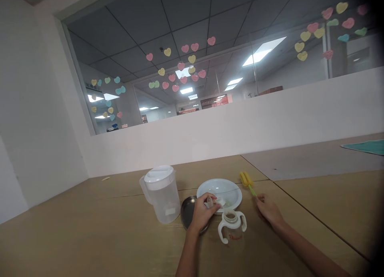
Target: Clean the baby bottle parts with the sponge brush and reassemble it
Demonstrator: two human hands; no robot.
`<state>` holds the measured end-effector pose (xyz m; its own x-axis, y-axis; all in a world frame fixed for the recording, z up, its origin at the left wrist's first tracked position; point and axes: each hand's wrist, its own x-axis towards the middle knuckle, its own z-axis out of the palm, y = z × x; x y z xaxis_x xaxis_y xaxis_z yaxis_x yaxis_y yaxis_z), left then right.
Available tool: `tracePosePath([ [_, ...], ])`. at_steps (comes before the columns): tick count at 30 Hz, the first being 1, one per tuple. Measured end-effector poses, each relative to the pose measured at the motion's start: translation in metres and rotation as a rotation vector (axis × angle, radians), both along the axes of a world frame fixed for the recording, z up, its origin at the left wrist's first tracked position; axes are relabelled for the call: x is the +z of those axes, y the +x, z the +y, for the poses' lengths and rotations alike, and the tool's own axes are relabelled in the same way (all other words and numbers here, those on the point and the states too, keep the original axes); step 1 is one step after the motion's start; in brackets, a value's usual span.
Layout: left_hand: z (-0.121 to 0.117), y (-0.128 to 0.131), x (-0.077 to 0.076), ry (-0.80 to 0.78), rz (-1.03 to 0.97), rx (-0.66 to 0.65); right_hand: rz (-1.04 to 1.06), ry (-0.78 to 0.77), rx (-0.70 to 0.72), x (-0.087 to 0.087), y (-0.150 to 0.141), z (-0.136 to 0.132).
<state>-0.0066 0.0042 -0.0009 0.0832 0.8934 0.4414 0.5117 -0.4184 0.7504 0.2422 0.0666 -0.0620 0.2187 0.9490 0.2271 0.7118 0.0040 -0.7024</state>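
My right hand (268, 209) is closed round the green handle of a bottle brush (246, 179), whose yellow sponge head points away from me, above the table. My left hand (201, 213) is curled over the near left rim of a white bowl (205, 188), with a small translucent piece (209, 202) in its fingers; its exact kind does not show. Something small and whitish (222, 201) lies in the bowl beside the fingertips. Between my hands stands an uncapped clear baby bottle (234, 235) with two white handles. A dark metal tray (188, 213) is partly hidden beneath my left hand.
A translucent pitcher (164, 201) with a white lid stands left of the tray. A teal cloth (367, 146) lies at the far right. Seams cross the tan table (90, 229), which meets a white wall (192, 145) below a window.
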Motion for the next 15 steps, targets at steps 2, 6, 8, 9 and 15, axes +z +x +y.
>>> tracePosePath([
  [2,0.004,0.0,-0.003,0.039,-0.093,0.018,0.125,0.009,-0.024,-0.004,0.003,0.005],
  [6,0.013,0.0,-0.01,0.097,-0.313,0.045,0.283,0.054,-0.078,-0.008,0.01,0.013],
  [8,0.016,0.0,-0.012,0.118,-0.457,0.035,0.326,0.077,-0.097,-0.007,0.011,0.014],
  [9,0.016,0.0,-0.013,0.13,-0.527,0.031,0.345,0.092,-0.102,-0.006,0.011,0.013],
  [15,0.016,0.0,-0.009,0.183,-0.73,0.062,0.283,0.393,-0.061,0.013,0.002,-0.007],
])
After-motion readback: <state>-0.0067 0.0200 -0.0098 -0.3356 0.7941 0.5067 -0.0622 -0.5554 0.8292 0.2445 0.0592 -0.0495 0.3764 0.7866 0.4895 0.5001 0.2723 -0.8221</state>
